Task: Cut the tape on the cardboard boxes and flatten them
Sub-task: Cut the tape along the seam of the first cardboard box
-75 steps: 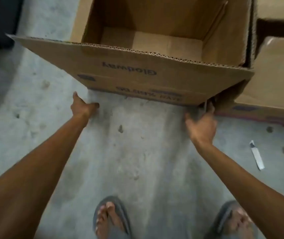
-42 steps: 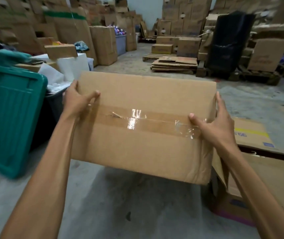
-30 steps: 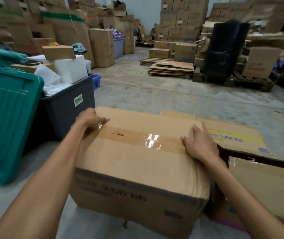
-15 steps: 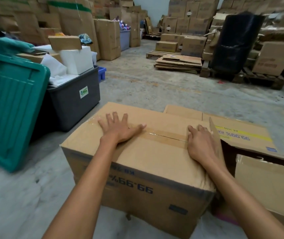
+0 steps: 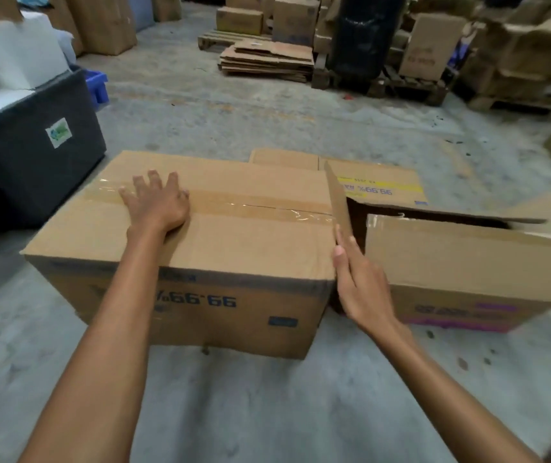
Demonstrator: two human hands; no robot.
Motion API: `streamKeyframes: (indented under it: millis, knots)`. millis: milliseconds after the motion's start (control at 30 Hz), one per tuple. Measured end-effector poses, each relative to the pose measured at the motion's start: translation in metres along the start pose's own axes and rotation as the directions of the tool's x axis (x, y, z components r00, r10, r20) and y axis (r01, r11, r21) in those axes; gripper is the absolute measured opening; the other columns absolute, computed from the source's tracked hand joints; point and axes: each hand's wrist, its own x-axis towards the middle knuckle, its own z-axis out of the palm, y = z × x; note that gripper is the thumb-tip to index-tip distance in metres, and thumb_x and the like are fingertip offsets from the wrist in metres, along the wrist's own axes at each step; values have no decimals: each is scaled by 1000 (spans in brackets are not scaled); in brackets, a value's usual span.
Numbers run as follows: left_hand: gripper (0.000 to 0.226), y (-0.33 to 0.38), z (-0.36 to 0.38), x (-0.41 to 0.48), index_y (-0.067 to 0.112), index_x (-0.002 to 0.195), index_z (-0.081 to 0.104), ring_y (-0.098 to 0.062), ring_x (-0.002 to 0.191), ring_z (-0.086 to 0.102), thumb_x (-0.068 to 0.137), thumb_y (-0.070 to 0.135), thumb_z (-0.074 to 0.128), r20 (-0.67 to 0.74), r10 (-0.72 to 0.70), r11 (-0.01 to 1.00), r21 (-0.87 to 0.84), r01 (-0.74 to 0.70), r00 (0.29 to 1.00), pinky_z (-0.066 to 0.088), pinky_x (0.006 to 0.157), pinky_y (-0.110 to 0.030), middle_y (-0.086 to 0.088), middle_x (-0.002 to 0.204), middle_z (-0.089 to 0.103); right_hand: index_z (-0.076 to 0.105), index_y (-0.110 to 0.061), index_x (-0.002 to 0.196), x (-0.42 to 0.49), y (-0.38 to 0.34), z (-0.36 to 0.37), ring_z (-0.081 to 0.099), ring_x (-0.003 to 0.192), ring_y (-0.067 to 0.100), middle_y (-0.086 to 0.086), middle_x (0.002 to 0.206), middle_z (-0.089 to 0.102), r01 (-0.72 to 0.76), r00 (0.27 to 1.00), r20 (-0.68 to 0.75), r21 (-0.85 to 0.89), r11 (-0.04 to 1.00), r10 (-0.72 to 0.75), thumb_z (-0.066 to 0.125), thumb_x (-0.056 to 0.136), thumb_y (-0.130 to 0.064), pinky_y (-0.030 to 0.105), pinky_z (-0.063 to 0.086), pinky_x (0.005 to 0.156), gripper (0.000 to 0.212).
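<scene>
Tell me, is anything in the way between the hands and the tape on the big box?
Nothing visible is. The left hand already lies flat on the tape on top of the taped box. The right hand is at that box's right edge, beside the open box. No cutting tool shows in either hand.

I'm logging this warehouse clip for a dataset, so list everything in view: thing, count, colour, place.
taped box: 1, brown, centre floor, clear tape across its top
open box: 1, brown, right of the taped box, flaps up
bin: 1, dark, left, white material inside
flattened cardboard: 1 stack, brown, far centre
black wrapped bundle: 1, on a pallet, far right
stacked boxes: many, brown, background
left hand: flat on the tape
right hand: open, at the taped box's right edge
</scene>
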Motion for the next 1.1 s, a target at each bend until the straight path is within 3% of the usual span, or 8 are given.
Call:
streamKeyframes:
  millis: [100, 200, 300, 467, 667, 900, 1033, 1100]
  knots:
    - [56, 14, 8, 2, 19, 154, 20, -42, 148, 7, 102, 39, 20, -72, 35, 999, 16, -34, 997, 4, 116, -63, -18, 162, 9, 48, -15, 147, -39, 49, 15, 52, 134, 20, 4, 145, 55, -75, 988, -139, -16, 997, 72, 39, 106, -28, 35, 45, 108, 44]
    - [59, 21, 9, 9, 16, 153, 22, -44, 147, 5, 100, 43, 23, -71, 65, 998, 12, -64, 995, 3, 117, -62, -22, 161, 9, 55, -13, 141, -70, 110, 31, 63, 113, 26, 12, 124, 67, -281, 959, -104, -187, 941, 265, 52, 100, -21, 33, 51, 90, 42]
    - [71, 29, 12, 10, 16, 156, 15, -40, 149, 1, 98, 56, 21, -4, 86, 995, 45, -85, 996, 1, 117, -60, -21, 162, 3, 58, -8, 129, -96, 167, 35, 61, 106, 34, 18, 113, 68, -543, 825, -70, -376, 751, 561, 54, 95, -19, 40, 53, 82, 37]
    - [74, 39, 17, 5, 13, 156, 11, -37, 150, 0, 98, 59, 17, -15, 195, 980, 27, -195, 981, 3, 120, -52, -23, 162, 1, 57, -7, 124, -114, 225, 36, 53, 119, 32, 13, 125, 62, -643, 668, -85, -566, 516, 740, 51, 95, -18, 41, 48, 94, 32]
    - [76, 63, 23, -9, 20, 157, 8, -39, 149, -2, 96, 65, 13, 7, 242, 970, 34, -242, 970, -1, 121, -49, -24, 161, -1, 62, -2, 122, -133, 251, 40, 55, 111, 32, 15, 121, 55, -505, 744, -39, -687, 522, 667, 47, 96, -7, 40, 51, 85, 30]
    - [77, 74, 24, -8, 20, 157, 10, -38, 150, -1, 95, 66, 13, -15, 258, 966, 6, -257, 966, 1, 121, -48, -24, 161, 0, 53, -5, 128, -130, 254, 43, 60, 103, 21, 10, 118, 55, -158, 850, 149, -843, 513, 505, 42, 100, 0, 28, 56, 77, 30]
    - [78, 72, 23, -7, 21, 157, 10, -37, 150, -1, 95, 67, 13, -13, 255, 967, -11, -255, 967, 2, 121, -48, -23, 162, 0, 50, -5, 122, -118, 242, 32, 67, 89, 22, 11, 116, 54, -163, 856, 176, -802, 575, 487, 41, 100, -1, 31, 52, 68, 24]
    - [78, 72, 24, -6, 21, 157, 11, -37, 150, -1, 95, 67, 15, -9, 252, 967, -30, -252, 968, 3, 121, -48, -23, 162, 0, 48, -8, 107, -110, 224, 28, 62, 74, 26, 12, 107, 54, -236, 905, 116, -665, 709, 410, 38, 103, -8, 36, 46, 60, 11]
